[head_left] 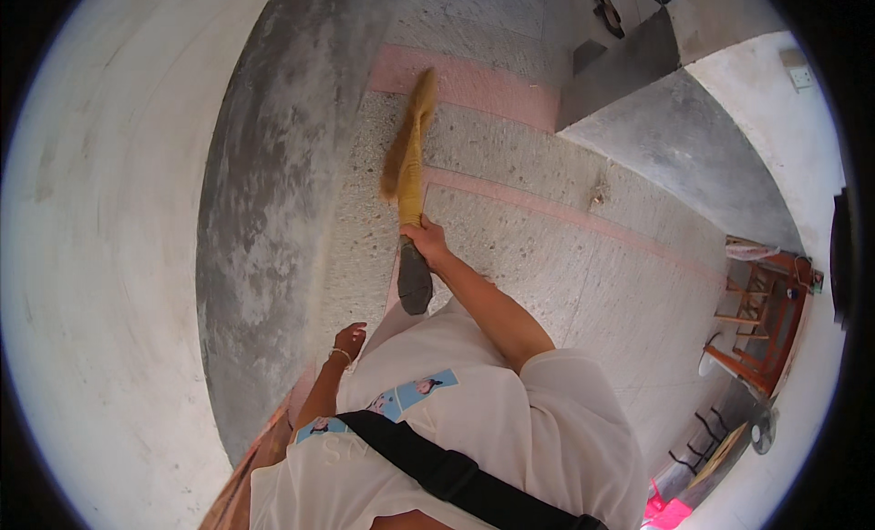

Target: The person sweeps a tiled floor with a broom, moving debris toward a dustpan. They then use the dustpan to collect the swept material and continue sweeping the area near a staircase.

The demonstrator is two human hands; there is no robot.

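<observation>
My right hand [426, 240] is wrapped round the neck of a short yellow hand broom [412, 170] in front of my body. Its brown bristle end, slightly blurred, points away from me over the speckled floor near the left wall. Below the hand, a dark grey handle end [415, 279] reaches back toward my shirt. My left hand [350, 337], with a bracelet at the wrist, hangs low beside my body near that wall. It holds nothing, and its fingers are loosely apart.
A pale wall with a grey lower band [273, 211] runs along the left. A small bit of debris [597, 199] lies on the floor. A grey-based wall corner [674, 129] juts in, with a dark sandal [605, 12] beyond. Wooden furniture [766, 320] and a fan [764, 432] stand right.
</observation>
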